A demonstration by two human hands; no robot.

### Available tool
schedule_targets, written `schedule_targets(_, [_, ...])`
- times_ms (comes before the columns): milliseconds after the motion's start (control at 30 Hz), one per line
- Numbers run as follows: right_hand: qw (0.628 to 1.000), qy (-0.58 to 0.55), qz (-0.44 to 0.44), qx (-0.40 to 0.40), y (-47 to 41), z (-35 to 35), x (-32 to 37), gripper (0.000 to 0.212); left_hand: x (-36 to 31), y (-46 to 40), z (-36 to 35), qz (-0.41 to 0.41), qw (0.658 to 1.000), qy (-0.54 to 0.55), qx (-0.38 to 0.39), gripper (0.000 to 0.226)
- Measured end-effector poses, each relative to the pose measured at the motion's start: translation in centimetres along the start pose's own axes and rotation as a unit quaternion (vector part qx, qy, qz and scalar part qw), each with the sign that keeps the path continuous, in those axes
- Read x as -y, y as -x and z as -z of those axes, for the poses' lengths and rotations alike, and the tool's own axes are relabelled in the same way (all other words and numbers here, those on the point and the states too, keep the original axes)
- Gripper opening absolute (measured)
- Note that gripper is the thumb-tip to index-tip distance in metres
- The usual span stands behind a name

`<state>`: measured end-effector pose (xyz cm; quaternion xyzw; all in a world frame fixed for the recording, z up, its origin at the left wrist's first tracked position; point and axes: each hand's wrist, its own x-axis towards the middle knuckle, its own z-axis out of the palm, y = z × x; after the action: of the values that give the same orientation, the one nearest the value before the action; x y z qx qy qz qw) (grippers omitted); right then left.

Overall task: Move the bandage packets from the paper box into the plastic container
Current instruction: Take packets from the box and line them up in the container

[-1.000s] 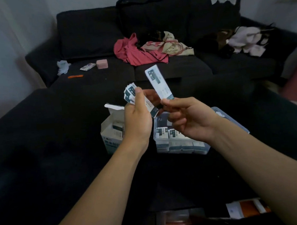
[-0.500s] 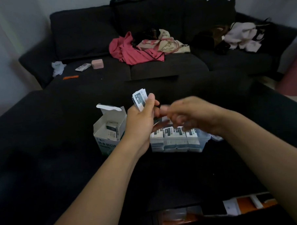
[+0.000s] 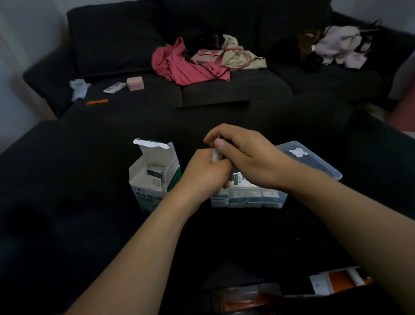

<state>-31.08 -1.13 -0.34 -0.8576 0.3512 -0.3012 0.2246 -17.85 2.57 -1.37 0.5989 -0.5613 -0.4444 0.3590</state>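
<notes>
- Dark fabric covers the surface (image 3: 61, 211) where the work goes on; behind it a black sofa (image 3: 116, 42) carries a red garment (image 3: 186, 67), a pink block (image 3: 134, 83) and other loose clothes.
- Landmark: the container (image 3: 248, 199), clear plastic, sits near the middle of the surface, its lid (image 3: 309, 160) lying open behind it to the right.
- Just left of the container stands the box (image 3: 153, 181), flap up, with a few packets (image 3: 156, 176) visible at its bottom.
- Rows of packets already stand on edge along the container's near wall, so it looks well filled.
- Over the container's back left corner the two hands meet. The left hand (image 3: 202, 172) is curled, and a pale packet edge (image 3: 214, 155) shows above its knuckles; it appears to hold packets, though how many I cannot tell.
- The right hand (image 3: 247, 155) lies across the left, thumb pressed on that pale edge, fingers bent around it; the pinch is narrow.
- Judged handling: the packets are light, thin, flat paper sleeves, flexible and likely a little slick against each other, so a stack may fan or slip.
- Best taken by the short ends or pinched flat between thumb and forefinger, a few at once, and slid in edgewise beside the standing rows.
- The box is light and may tip when fingers reach deep; steadying it could help.
</notes>
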Motion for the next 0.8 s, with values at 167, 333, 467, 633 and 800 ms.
schedule_targets(167, [0.996,-0.088,-0.02,0.021,-0.1,1.3,-0.5,0.018,0.1,-0.2,0.0,0.015,1.0,0.02,-0.007,0.024])
schedule_targets(333, [0.989,-0.128,-0.038,0.055,0.0,1.5,-1.3,0.016,0.3,-0.4,0.0,0.034,0.999,-0.011,0.019,0.006])
schedule_targets(467, [0.988,-0.123,-0.057,0.079,-0.3,1.3,-1.4,0.016,0.6,-0.5,0.0,0.018,1.0,-0.014,0.009,0.029])
schedule_targets(633, [0.966,-0.157,-0.197,0.063,-0.9,3.1,-2.9,0.017,1.1,-0.8,0.3,-0.022,0.997,-0.049,-0.046,0.056])
schedule_targets(800, [0.929,-0.086,-0.326,0.154,-1.0,3.7,-5.6,0.017,1.5,-0.3,1.1,-0.065,0.968,-0.23,-0.072,0.034])
